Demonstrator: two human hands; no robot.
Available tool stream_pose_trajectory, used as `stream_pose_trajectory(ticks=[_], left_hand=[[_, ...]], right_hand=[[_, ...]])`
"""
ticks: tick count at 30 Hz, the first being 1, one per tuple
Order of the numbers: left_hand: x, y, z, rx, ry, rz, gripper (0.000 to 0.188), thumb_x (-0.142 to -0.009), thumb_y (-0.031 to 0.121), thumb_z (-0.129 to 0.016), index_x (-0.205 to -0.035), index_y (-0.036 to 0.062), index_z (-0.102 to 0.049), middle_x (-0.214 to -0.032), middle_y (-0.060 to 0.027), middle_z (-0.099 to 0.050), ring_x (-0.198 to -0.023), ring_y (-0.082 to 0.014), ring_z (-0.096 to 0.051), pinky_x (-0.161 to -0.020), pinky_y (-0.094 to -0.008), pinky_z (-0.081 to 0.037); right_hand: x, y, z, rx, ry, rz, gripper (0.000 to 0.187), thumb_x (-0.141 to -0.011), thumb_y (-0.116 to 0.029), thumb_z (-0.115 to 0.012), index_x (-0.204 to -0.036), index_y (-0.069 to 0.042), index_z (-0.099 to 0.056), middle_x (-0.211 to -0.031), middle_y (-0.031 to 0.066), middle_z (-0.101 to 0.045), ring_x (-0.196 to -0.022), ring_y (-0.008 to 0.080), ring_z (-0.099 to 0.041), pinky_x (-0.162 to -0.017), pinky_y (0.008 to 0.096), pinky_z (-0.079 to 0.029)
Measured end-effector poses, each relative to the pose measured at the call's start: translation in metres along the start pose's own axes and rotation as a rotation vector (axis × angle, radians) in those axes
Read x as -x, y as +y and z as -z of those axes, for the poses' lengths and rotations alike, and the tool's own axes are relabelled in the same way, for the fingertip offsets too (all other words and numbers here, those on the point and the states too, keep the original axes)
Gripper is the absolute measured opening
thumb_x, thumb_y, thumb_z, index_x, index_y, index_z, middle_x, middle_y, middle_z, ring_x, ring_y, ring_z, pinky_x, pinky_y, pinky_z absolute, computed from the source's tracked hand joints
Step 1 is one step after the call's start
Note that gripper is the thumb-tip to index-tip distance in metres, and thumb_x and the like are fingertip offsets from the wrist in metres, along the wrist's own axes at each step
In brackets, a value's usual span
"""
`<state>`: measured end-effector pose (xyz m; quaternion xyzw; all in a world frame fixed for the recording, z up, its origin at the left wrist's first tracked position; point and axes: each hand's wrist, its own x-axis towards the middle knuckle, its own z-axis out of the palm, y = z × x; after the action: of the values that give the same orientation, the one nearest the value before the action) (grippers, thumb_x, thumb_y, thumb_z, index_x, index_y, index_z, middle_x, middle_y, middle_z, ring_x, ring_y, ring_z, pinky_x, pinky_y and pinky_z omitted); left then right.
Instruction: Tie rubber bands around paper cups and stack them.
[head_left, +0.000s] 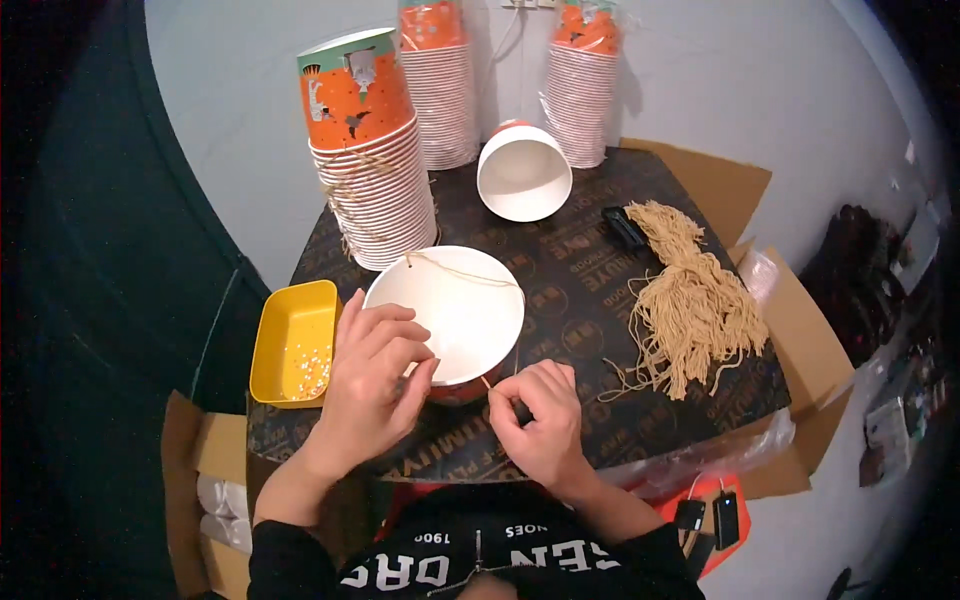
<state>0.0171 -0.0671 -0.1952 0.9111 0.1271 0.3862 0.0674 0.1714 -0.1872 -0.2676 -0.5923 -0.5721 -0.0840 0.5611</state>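
One paper bucket (465, 315) is resting on the dark table (590, 335). Right hand (540, 408) is pinching cord (465, 274) beside it; left hand (382, 372) is curving over the rim (480, 249), its grip unclear. Bucket is likely handling light and crushable, its rim offering firmest hold.

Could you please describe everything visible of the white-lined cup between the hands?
The cup looks like paper: white inside, reddish on the visible outer sliver. Its round mouth faces up toward the camera. A tan cord crosses the opening from a hole at far left to the right rim. It is at the table's near side. The left hand overlaps its left side, contact unclear; the right hand is close to its near rim.
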Motion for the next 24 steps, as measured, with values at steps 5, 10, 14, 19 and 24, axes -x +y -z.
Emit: stream_pose_trajectory(ticks=[5,10,14,19,24], left_hand=[[-0.002,-0.001,0.001,0.019,-0.028,0.005,0.009,-0.078,0.0,-0.071,-0.082,0.0023,-0.064,-0.091,-0.0115,-0.067,-0.104,-0.0302,-0.062,-0.108,-0.0602,-0.033],[-0.002,-0.003,0.0,0.025,-0.043,0.0,0.009,-0.078,0.0,-0.071,-0.081,0.0027,-0.064,-0.09,-0.0111,-0.066,-0.104,-0.0301,-0.062,-0.109,-0.0594,-0.032],[-0.004,-0.004,0.001,0.011,-0.087,-0.032,0.01,-0.078,0.0,-0.07,-0.085,0.0023,-0.063,-0.093,-0.0113,-0.065,-0.104,-0.0303,-0.061,-0.106,-0.0566,-0.035],[-0.023,-0.013,0.003,0.176,-0.328,0.01,0.022,-0.081,-0.001,-0.066,-0.102,0.0026,-0.063,-0.102,-0.0137,-0.064,-0.106,-0.0331,-0.058,-0.1,-0.0469,-0.041],[-0.043,-0.023,-0.001,0.367,-0.609,0.003,0.036,-0.082,0.0,-0.062,-0.118,0.0023,-0.063,-0.107,-0.0179,-0.064,-0.108,-0.036,-0.056,-0.098,-0.0416,-0.043]], right_hand=[[-0.002,0.001,-0.002,0.008,-0.005,-0.016,0.016,-0.07,0.0,-0.071,-0.076,-0.009,-0.059,-0.072,0.0038,-0.057,-0.072,0.0248,-0.055,-0.074,0.0375,-0.039],[-0.002,0.002,-0.003,0.009,-0.016,-0.035,0.016,-0.071,0.0,-0.07,-0.075,-0.009,-0.058,-0.072,0.0036,-0.057,-0.072,0.0247,-0.055,-0.074,0.0376,-0.039],[-0.004,0.0,-0.004,0.013,-0.031,-0.036,0.015,-0.072,-0.001,-0.07,-0.076,-0.009,-0.058,-0.072,0.0039,-0.056,-0.072,0.0251,-0.055,-0.074,0.0379,-0.038],[-0.007,0.001,-0.007,0.027,-0.028,-0.022,0.014,-0.075,-0.002,-0.07,-0.078,-0.009,-0.058,-0.072,0.0046,-0.056,-0.073,0.0255,-0.054,-0.074,0.0383,-0.038],[-0.008,0.002,-0.01,0.027,-0.019,-0.025,0.013,-0.077,-0.003,-0.07,-0.079,-0.008,-0.058,-0.074,0.0055,-0.057,-0.074,0.026,-0.055,-0.074,0.0387,-0.038]])
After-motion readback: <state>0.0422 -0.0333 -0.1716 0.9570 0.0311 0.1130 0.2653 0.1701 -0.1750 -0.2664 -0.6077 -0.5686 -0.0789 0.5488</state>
